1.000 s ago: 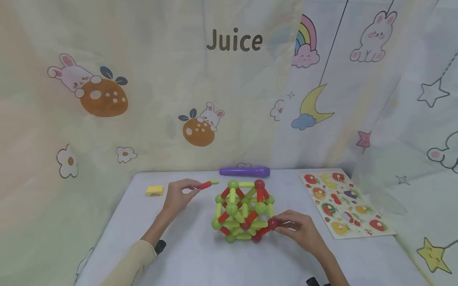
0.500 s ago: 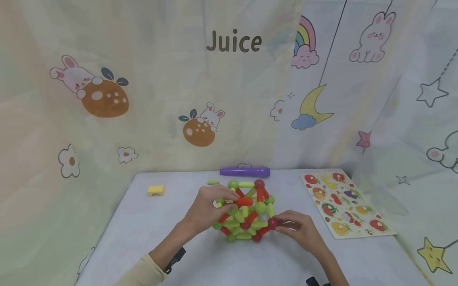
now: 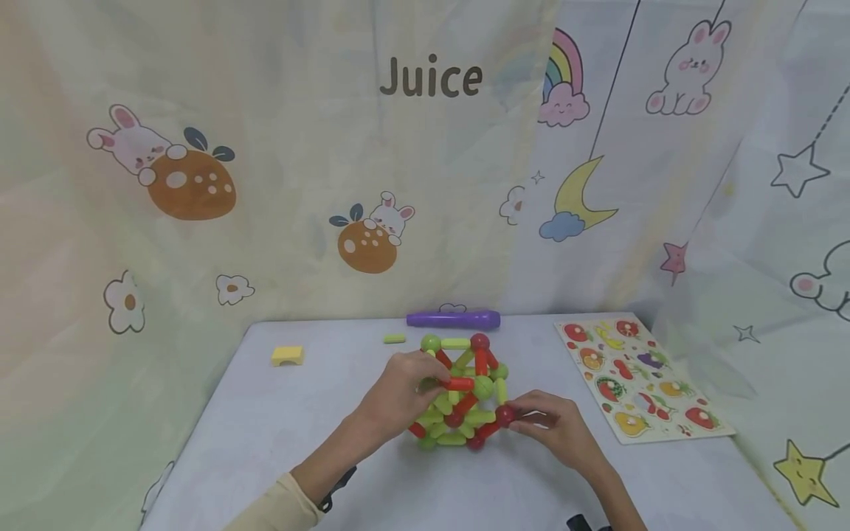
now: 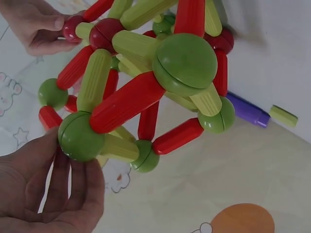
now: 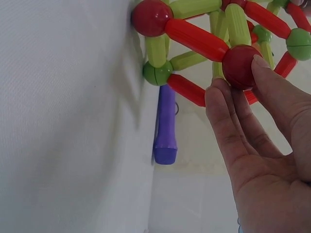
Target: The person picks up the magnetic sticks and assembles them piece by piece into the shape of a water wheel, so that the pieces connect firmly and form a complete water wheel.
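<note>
A magnetic-rod structure [image 3: 462,426] of red and light-green rods joined by red and green balls stands on the white table. My left hand [image 3: 406,385] reaches over its left front and holds a green ball [image 4: 81,137]. From that ball a red rod [image 4: 127,103] runs to a larger-looking green ball [image 4: 185,64]; in the head view this red rod [image 3: 460,383] lies across the upper front. On the right, my right hand [image 3: 554,428] pinches a red ball [image 5: 239,68] at the lower corner between thumb and fingers. My left hand hides the structure's left side in the head view.
Behind the structure lie a loose light-green rod [image 3: 395,338] and a purple tapered stick [image 3: 454,319]. A yellow arch block [image 3: 288,356] is at the left, a fruit-picture board [image 3: 640,380] at the right. A printed curtain [image 3: 299,169] hangs behind the table [image 3: 252,413].
My left hand has carried the red rod rightward to the structure, then slightly lower, where it meets the front green balls. My right hand has stayed on the red ball.
</note>
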`<state>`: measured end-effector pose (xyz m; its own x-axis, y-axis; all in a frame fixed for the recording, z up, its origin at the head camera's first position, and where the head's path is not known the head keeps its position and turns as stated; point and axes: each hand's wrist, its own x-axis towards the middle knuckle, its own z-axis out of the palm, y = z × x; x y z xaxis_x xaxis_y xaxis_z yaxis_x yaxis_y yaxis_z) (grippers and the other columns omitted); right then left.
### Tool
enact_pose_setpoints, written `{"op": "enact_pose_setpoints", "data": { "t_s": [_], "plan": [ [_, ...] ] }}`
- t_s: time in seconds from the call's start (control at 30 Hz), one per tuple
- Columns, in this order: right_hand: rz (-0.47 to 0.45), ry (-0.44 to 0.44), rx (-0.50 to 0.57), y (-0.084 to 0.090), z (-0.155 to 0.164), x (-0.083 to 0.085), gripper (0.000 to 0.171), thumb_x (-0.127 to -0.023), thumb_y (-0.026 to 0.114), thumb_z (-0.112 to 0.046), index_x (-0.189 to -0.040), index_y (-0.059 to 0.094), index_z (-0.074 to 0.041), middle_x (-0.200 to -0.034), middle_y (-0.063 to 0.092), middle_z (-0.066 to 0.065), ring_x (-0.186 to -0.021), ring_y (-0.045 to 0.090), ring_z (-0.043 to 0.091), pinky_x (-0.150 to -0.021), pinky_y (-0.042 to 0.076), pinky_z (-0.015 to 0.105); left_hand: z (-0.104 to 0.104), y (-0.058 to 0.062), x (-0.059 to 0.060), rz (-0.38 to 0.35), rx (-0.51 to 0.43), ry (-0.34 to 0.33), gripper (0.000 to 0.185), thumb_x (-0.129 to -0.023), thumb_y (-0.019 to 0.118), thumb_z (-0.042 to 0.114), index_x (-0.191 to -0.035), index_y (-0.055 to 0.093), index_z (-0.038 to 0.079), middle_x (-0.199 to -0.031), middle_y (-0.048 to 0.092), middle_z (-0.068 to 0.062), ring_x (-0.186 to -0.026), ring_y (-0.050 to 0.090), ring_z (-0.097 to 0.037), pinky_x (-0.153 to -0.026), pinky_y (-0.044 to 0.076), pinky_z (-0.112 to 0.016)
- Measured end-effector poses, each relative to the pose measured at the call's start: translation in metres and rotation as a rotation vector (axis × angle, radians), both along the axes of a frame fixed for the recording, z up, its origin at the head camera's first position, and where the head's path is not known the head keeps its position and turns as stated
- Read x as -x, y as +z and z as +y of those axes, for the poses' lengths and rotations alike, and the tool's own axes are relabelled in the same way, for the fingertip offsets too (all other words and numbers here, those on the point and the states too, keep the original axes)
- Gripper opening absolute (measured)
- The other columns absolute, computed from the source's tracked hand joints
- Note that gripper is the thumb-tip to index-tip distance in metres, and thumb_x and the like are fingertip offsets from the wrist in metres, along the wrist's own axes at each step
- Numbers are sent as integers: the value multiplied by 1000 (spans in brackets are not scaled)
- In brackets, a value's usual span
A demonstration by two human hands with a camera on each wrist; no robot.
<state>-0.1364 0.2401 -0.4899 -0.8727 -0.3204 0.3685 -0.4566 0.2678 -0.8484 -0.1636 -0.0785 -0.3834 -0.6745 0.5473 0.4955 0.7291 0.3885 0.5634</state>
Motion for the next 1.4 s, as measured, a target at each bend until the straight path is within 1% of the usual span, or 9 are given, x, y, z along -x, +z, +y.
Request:
{"op": "enact_pose_setpoints", "data": {
  "t_s": [0.13,0.37,0.5,0.63,0.77,1.0,1.23,1.3,1.4],
  "plan": [
    [4,-3,-4,0,0,0,37,-90,84,0,-125,75,3,-113,78,12,-104,76,15,-89,63,31,3,3,-2,15,48,25,18,-85,87,-7,-99,84,5,-96,81,-3,-90,74,-13,-83,61,-20],
    [-4,-5,-2,-1,0,1,37,-90,84,0,-126,75,3,-113,78,12,-104,77,14,-89,63,30,7,11,-3,-52,142,61,18,-89,84,-7,-102,85,5,-96,80,-1,-90,72,-12,-81,59,-18],
    [-11,-4,-5,-1,0,1,37,-90,84,0,-126,74,3,-113,78,12,-105,77,15,-89,63,31,11,14,-4,-68,185,77,22,-88,83,-8,-105,84,6,-100,81,-2,-94,72,-15,-81,59,-18],
    [-14,-11,2,0,0,0,37,-90,84,0,-125,75,4,-112,78,12,-104,77,15,-89,63,30,17,14,-4,-61,224,89,26,-88,87,-2,-112,84,8,-103,80,-2,-96,71,-16,-77,57,-14],
    [1,-10,9,0,0,0,36,-90,83,1,-124,74,6,-111,78,14,-102,77,16,-89,63,30,24,12,-5,-11,250,77,25,-89,88,3,-114,85,8,-105,82,-3,-97,73,-16,-75,56,-12],
    [-7,-14,6,-1,0,0,36,-90,83,0,-125,75,3,-112,78,12,-104,77,15,-89,63,32,28,7,-8,63,278,79,23,-89,87,1,-111,85,7,-104,82,-6,-97,75,-16,-76,57,-12],
    [-12,-6,3,-2,0,1,37,-91,83,1,-126,74,3,-114,78,12,-105,76,14,-89,63,30,33,2,-7,190,338,119,21,-87,91,9,-108,86,10,-101,83,-3,-96,76,-16,-91,61,-29],
    [-13,-2,7,-1,0,1,37,-91,83,1,-127,74,3,-114,78,12,-105,76,14,-90,63,30,33,2,-8,196,344,128,21,-87,91,9,-108,86,11,-101,83,-3,-97,76,-17,-94,61,-33],
    [-17,-5,8,-1,0,0,37,-91,83,1,-127,74,4,-113,78,12,-105,76,14,-89,63,30,31,2,-8,182,328,123,23,-87,92,9,-109,86,10,-102,82,-3,-97,75,-16,-95,60,-34]
  ]
}}
